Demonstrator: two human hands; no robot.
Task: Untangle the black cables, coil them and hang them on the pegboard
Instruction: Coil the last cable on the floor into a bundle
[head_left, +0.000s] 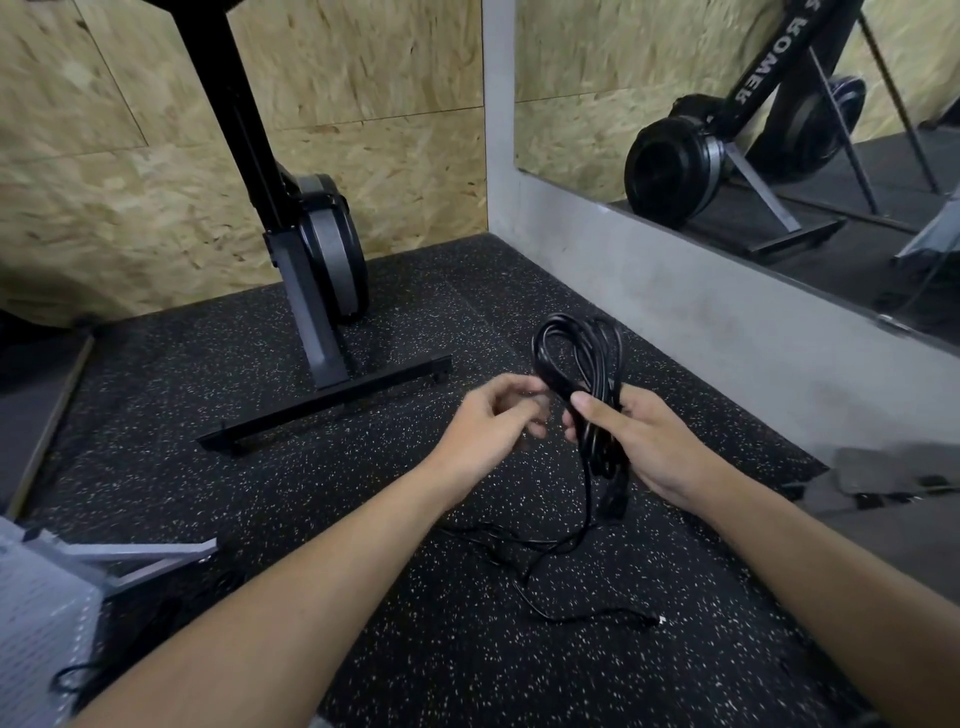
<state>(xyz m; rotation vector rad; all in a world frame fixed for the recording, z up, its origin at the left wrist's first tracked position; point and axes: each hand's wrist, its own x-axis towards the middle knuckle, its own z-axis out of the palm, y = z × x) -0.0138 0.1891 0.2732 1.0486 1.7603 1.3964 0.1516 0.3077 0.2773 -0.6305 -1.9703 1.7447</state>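
Since the right hand (639, 441) has fingers and thumb wrapped round the waist of the cable coil (576, 353), the loops stand up above the fist and the tail with its plug (613, 504) dangles below. That looks like the whole point to me: squeeze the middle and the turns can't spring apart. The left hand (493, 421) sits right beside the coil's left side with fingers curled in, tips about touching the outer loop. It's blurry there though, so I honestly can't tell if it's pinching a strand or holding nothing. My guess is it's there to tidy or feed the next turn while the other hand plays clamp.

A thinner loose cable (566, 597) lies in squiggles on the speckled rubber floor (363, 649), toward its near edge, right under the hands. One strand seems to run up to the coil, so I'd say the coiling isn't finished.

The pegboard (36, 629) is at the floor's near left corner, well apart from the hands. A bit of dark cable (78, 680) shows by it, but I can't tell if that's hung or just lying there. The rowing machine's foot (322, 410) stands toward the far corner, and the mirror (779, 156) runs along the right edge. I'd call it roughly midway
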